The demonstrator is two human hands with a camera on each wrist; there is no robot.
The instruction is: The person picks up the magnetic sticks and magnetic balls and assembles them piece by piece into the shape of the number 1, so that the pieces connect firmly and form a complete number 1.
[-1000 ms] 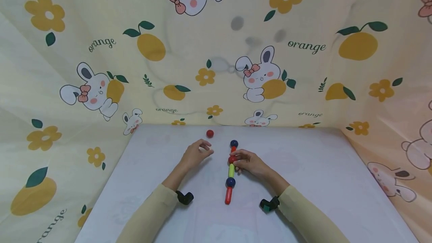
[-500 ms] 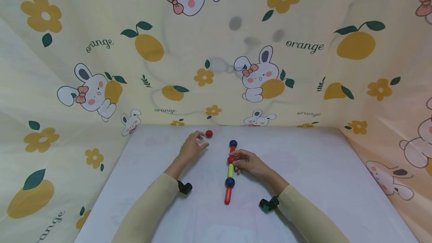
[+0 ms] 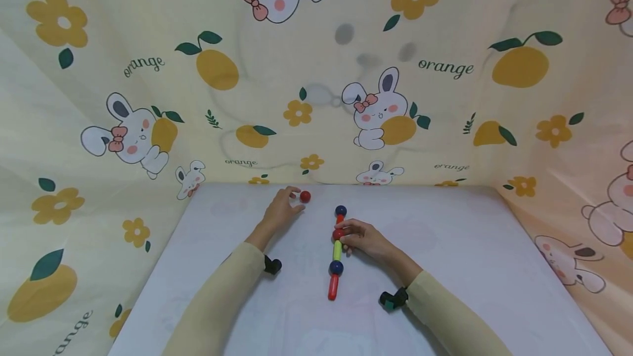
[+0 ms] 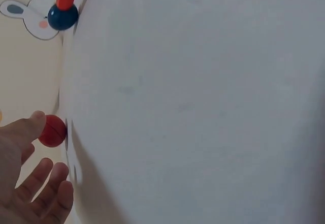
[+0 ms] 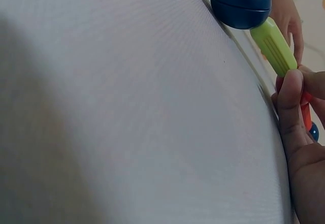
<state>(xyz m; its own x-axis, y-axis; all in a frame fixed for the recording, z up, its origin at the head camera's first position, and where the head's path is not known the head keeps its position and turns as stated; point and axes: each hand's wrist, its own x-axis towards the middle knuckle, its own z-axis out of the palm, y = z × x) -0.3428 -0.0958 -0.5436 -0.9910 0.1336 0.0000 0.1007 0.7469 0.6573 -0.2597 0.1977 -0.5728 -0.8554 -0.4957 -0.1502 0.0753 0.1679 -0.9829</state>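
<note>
A loose red ball (image 3: 305, 196) sits near the table's back edge. My left hand (image 3: 281, 210) is right at it, thumb and fingers spread with the ball before their tips; in the left wrist view the thumb overlaps the red ball (image 4: 53, 131). To the right lies a straight chain of balls and rods: a far blue ball (image 3: 340, 210), a short red rod, a red ball (image 3: 338, 234), a yellow-green rod (image 3: 337, 251), a near blue ball (image 3: 336, 267) and a red rod (image 3: 333, 288). My right hand (image 3: 366, 238) pinches the chain at its red ball, partly hiding it.
The white table (image 3: 435, 284) ends at a patterned cloth backdrop (image 3: 277, 98) just behind the loose ball. Cloth also hangs at both sides. Each wrist wears a small black camera, such as the right camera (image 3: 394, 299).
My left hand has moved forward and slightly left, its fingers coming up to the loose red ball. The right hand keeps its hold on the chain, which stays in place.
</note>
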